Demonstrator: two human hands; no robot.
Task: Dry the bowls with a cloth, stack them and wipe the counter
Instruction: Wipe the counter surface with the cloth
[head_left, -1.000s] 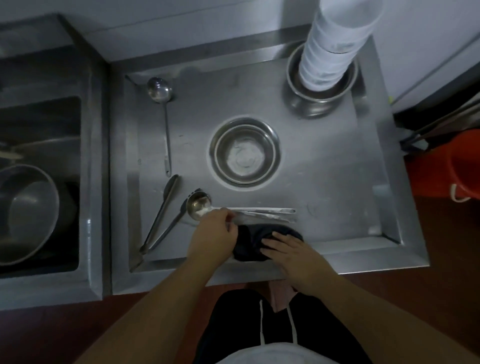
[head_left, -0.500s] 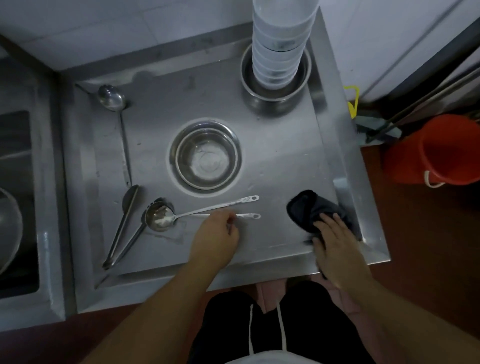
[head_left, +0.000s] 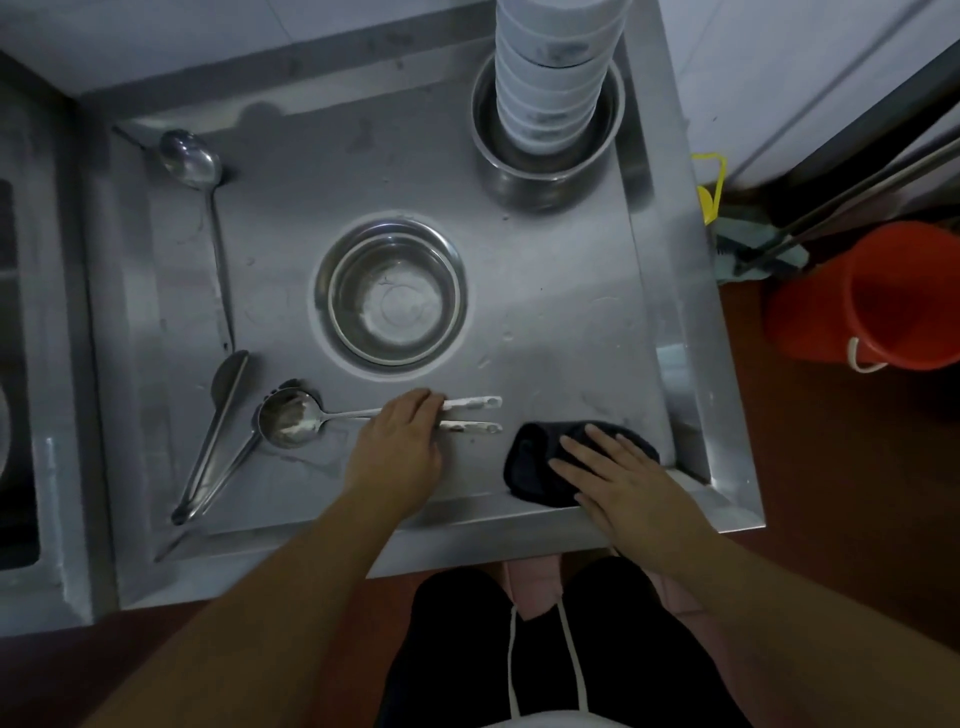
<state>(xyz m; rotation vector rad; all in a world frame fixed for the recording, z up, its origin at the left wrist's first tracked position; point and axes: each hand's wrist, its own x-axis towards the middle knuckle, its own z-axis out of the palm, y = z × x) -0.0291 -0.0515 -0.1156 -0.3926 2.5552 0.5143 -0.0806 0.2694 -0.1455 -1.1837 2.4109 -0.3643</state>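
A dark cloth (head_left: 535, 460) lies bunched on the steel counter (head_left: 561, 291) near its front right edge. My right hand (head_left: 621, 480) presses flat on the cloth with straight fingers. My left hand (head_left: 400, 447) rests on the handles of two ladles (head_left: 470, 414), fingers curled over them. A tall stack of white bowls (head_left: 550, 78) stands in a steel bowl (head_left: 545, 179) at the back right. Another steel bowl (head_left: 392, 296) sits in the middle of the counter.
A long ladle (head_left: 189, 158) lies at the back left and more ladles (head_left: 218, 431) lie at the front left. A sink basin is at the far left. On the floor at right stand a red bucket (head_left: 878, 296) and mop handles (head_left: 852, 192).
My right hand has slid the cloth from the middle front to the right corner and partway back along the front edge. My left hand stays on the ladle handles.
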